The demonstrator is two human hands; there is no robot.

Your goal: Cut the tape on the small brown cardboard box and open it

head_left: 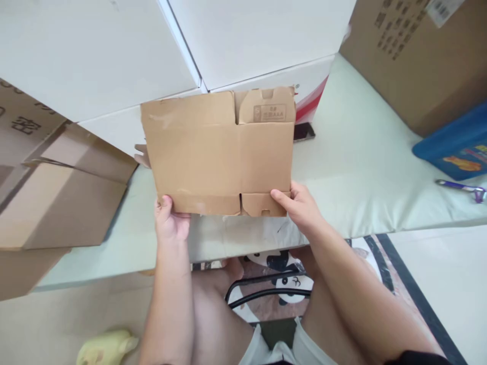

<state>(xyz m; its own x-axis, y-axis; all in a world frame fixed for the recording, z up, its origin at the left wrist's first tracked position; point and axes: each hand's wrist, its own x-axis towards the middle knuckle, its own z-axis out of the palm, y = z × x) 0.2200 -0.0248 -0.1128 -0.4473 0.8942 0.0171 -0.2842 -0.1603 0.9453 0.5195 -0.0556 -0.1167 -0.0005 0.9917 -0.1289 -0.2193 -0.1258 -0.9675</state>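
Note:
A flattened brown cardboard box (198, 157) is held up over the pale green covered surface, its lower edge toward me. Printing and a flap with a small notch show at its upper right. My left hand (171, 218) grips the lower left corner, thumb in front and fingers behind. At the lower right corner, my right hand (299, 203) pinches the cardboard with its thumb on the front; the other fingers are mostly hidden behind it. A dark phone (304, 132) lies just past the right edge of the cardboard.
White boxes (262, 35) stand behind. Open cardboard boxes (76, 197) are at the left, and a large carton (426, 61) is at the back right. A blue container (456, 142) and a purple pen (458, 186) rest at the right. A yellow bag-like thing (106, 347) lies on the floor.

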